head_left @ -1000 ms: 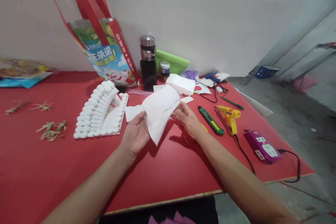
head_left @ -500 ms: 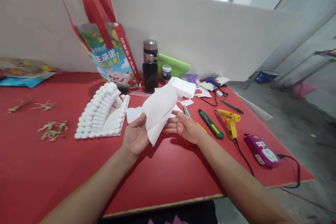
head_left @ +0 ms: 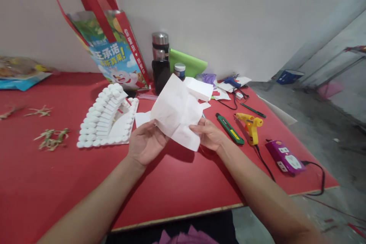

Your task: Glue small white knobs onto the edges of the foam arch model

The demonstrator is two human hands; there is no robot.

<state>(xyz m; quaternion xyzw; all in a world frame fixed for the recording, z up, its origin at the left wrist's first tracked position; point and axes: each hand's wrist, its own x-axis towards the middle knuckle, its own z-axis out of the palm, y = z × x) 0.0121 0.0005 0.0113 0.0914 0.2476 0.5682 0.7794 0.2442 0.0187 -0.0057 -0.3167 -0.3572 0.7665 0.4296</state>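
Note:
A creased sheet of white paper [head_left: 177,112] is held up above the red table, spread between both hands. My left hand [head_left: 147,142] pinches its left edge between thumb and fingers, palm turned up. At the lower right corner my right hand [head_left: 209,134] grips the paper, with some fingers hidden behind it. Left of the hands stands a white model [head_left: 106,120] with small steps and rows of rounded white pieces. Behind the sheet lie a white block [head_left: 198,88] and more white paper scraps [head_left: 142,118], partly covered.
To the right lie a green utility knife [head_left: 229,129], a yellow glue gun [head_left: 251,125] and a purple power strip [head_left: 285,158] with cords. A printed bag [head_left: 117,55] and dark bottle [head_left: 161,68] stand behind. Dried-straw figures [head_left: 52,139] lie left on the red table [head_left: 171,187].
The paper has been turned and opened out, so its broad face now shows. My right hand has shifted its hold to the lower right corner. The view has tilted down slightly.

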